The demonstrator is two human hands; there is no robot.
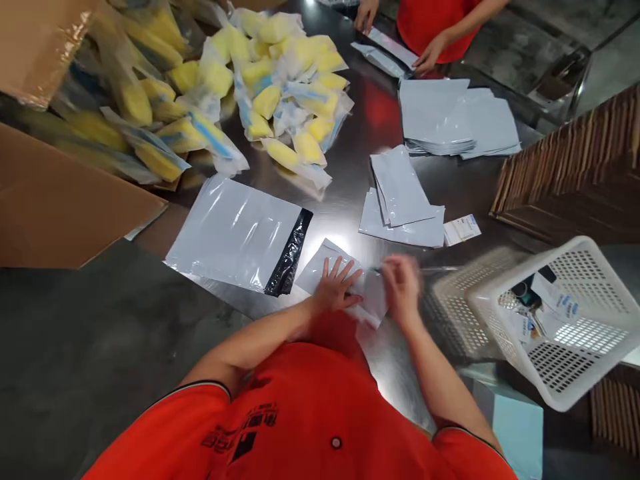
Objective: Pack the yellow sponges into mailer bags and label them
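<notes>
My left hand (pixel 336 285) lies flat with its fingers spread on a small grey poly mailer (pixel 370 293), near the steel table's (pixel 345 180) front edge. My right hand (pixel 401 288) is blurred with motion at the mailer's right end, its fingers bunched. What those fingers touch is hidden by the blur. To the left, a larger grey mailer with a black strip along one end (pixel 237 233) lies almost touching the small one.
Loose stacks of grey mailers (pixel 400 200) (pixel 457 120) and bagged yellow sponges (pixel 280 87) lie on the table. A cardboard box (pixel 60 193) stands left, a white plastic basket (pixel 560 320) right, and a wooden pallet (pixel 565 167) beyond it. A co-worker's hands (pixel 430 53) handle mailers opposite.
</notes>
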